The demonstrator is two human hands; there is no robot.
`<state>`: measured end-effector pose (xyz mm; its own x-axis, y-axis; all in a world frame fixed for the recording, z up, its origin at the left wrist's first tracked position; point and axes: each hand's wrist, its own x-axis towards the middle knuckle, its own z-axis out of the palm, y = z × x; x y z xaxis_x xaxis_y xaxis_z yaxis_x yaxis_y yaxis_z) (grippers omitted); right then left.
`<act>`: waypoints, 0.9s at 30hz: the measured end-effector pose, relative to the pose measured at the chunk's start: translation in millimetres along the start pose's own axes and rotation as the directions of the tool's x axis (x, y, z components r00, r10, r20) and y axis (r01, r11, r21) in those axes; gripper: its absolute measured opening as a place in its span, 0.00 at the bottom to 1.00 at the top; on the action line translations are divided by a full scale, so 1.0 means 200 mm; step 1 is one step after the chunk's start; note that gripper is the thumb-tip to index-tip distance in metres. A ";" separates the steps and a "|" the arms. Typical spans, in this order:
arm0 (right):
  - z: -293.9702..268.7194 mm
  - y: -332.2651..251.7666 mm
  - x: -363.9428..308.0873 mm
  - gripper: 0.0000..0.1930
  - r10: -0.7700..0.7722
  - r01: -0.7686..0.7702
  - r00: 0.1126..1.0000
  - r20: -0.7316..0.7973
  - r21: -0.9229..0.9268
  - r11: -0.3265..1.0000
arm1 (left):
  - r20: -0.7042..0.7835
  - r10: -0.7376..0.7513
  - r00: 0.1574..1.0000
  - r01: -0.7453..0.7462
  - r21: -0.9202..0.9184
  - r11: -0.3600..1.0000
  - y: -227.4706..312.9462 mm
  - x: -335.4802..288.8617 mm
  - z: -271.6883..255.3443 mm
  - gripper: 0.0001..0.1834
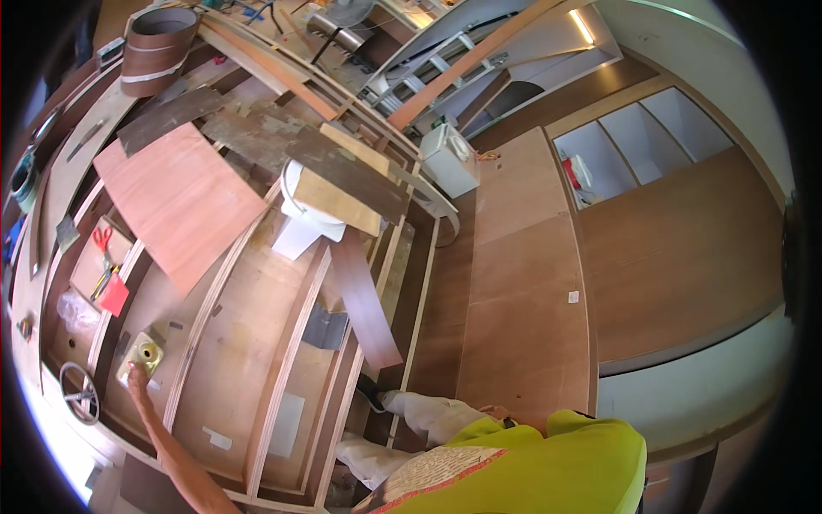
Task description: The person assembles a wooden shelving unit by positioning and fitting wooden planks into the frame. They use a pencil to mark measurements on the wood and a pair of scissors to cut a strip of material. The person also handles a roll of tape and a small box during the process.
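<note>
My left hand [138,377] reaches in from the lower edge, fingers closed at the near edge of a small pale yellowish container [143,354] with a round opening on top. The container sits inside a bay of a low wooden frame [204,347]. In the bay beyond it lie red-handled scissors [104,240], a tool with a yellow handle [106,279], a red piece [115,294] and a crumpled clear plastic bag [77,311]. My right hand does not show.
A pinkish plywood sheet [184,201] and dark laminate strips [355,176] lie across the frame. A white bucket [300,231] stands among the ribs, near a laminate strip [364,300]. A brown laminate roll [158,56] stands far left. Brown cabinets [522,317] line the right.
</note>
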<state>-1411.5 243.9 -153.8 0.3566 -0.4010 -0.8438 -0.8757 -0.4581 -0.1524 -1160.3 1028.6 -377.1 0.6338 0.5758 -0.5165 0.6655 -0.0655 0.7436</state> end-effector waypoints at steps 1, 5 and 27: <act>-0.04 0.03 -0.05 0.21 0.002 -0.002 1.000 0.001 0.025 1.000 | 0.039 0.025 0.999 -0.020 -0.124 0.992 -0.01 -0.08 0.00 0.32; -0.28 0.21 -0.25 0.21 0.041 -0.038 0.999 -0.016 0.140 0.989 | 0.076 -0.121 0.990 0.143 -0.492 0.859 0.14 -0.31 0.01 0.22; -0.84 0.04 -0.18 0.16 -0.092 0.131 0.990 -0.106 0.449 0.884 | 0.007 -0.147 0.989 0.114 -0.667 0.737 0.96 -2.25 -0.13 0.08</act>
<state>-1376.1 121.4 -38.1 0.4686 -0.4389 -0.7667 -0.8737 -0.1015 -0.4758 -1327.8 778.8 9.3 0.5318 0.5736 -0.6231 0.2997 0.5607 0.7719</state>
